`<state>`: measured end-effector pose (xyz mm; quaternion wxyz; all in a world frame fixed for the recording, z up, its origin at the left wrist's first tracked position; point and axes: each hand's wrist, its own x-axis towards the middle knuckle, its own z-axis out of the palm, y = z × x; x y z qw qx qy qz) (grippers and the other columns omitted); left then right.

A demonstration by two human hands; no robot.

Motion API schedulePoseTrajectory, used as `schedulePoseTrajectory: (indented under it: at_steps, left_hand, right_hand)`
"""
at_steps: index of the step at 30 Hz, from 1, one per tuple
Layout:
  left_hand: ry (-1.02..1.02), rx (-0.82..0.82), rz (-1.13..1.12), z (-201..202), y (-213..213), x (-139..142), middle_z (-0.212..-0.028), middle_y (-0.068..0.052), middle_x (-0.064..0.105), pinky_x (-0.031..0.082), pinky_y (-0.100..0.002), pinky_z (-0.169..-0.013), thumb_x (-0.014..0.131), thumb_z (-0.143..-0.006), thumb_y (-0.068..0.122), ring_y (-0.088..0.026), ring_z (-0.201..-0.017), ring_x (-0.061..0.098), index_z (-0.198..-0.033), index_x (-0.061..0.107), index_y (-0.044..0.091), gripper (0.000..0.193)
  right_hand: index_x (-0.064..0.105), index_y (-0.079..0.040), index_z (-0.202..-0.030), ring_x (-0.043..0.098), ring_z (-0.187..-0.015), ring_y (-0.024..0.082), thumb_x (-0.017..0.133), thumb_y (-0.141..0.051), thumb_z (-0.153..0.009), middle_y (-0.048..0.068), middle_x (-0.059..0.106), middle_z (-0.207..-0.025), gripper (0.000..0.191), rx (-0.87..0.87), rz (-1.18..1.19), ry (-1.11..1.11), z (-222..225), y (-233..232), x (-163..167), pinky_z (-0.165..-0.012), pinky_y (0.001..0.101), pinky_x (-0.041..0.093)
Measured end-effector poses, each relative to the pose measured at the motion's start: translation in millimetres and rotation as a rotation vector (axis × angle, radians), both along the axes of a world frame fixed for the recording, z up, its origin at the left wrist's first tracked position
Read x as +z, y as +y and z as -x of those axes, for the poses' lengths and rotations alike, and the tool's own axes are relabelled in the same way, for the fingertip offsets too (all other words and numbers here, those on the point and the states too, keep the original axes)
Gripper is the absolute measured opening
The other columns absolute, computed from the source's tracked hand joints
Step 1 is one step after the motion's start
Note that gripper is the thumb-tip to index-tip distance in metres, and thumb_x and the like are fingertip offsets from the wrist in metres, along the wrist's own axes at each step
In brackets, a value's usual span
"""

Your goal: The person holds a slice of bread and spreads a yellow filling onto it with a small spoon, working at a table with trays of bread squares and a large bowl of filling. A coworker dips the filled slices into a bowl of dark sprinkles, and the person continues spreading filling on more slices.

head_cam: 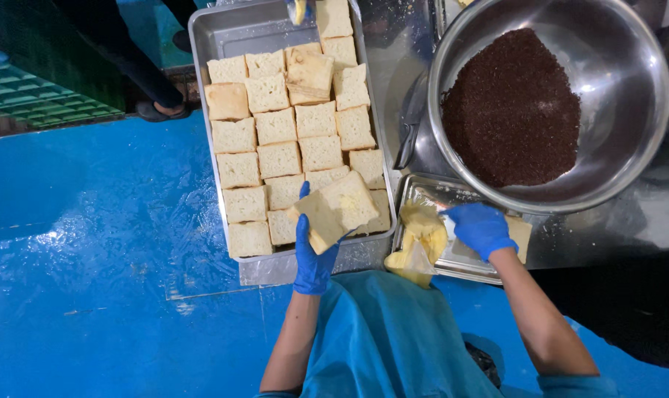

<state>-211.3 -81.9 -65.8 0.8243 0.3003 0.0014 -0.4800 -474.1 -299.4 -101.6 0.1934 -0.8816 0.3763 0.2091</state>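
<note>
My left hand (312, 254), in a blue glove, holds a slice of bread (338, 208) tilted above the near end of a long metal tray (201, 44) filled with several rows of bread slices (275, 125). My right hand (480, 228), also gloved in blue, grips a white-handled tool that is mostly hidden. It rests over a small metal tray (452, 267) holding a lump of yellow butter (421, 239) in clear wrap. I wear a blue apron (393, 339).
A large steel bowl (629, 133) of dark brown sprinkles (511, 107) stands at the right on the metal counter (622, 228). Another person's foot in a sandal (161, 110) stands on the blue floor (91, 258) at the upper left.
</note>
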Motion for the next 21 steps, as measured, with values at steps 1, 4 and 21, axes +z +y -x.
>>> schedulePoseTrajectory:
  at_steps: [1,4,21]
  left_hand:
    - [0.006,0.002,-0.014,-1,0,1,-0.148,-0.006,0.047,0.048,-0.055,-0.107,0.060,-0.095,0.048,-0.028,-0.135,0.049,-0.160,0.028,0.029,0.075]
    - [0.045,0.027,0.009,-1,2,-1,-0.152,-0.004,0.047,0.046,-0.055,-0.110,0.058,-0.097,0.050,-0.027,-0.138,0.049,-0.162,0.030,0.025,0.074]
    - [0.081,0.060,0.107,17,-12,-17,-0.155,-0.009,0.048,0.038,-0.048,-0.120,0.050,-0.104,0.054,-0.028,-0.145,0.044,-0.160,0.035,0.017,0.069]
  right_hand:
    - [0.076,-0.035,-0.122,0.070,-0.108,0.030,0.058,-0.015,-0.089,0.008,0.074,-0.118,0.043,-0.022,0.038,0.030,0,1,5,-0.094,0.0445,0.055]
    - [0.072,-0.035,-0.127,0.070,-0.109,0.028,0.060,-0.019,-0.090,0.009,0.073,-0.119,0.042,0.023,0.038,0.112,2,7,11,-0.093,0.0425,0.055]
    - [0.071,-0.020,-0.133,0.061,-0.071,0.016,0.062,-0.013,-0.097,0.012,0.072,-0.090,0.038,-0.323,-0.536,-0.680,-67,89,104,-0.071,0.0309,0.052]
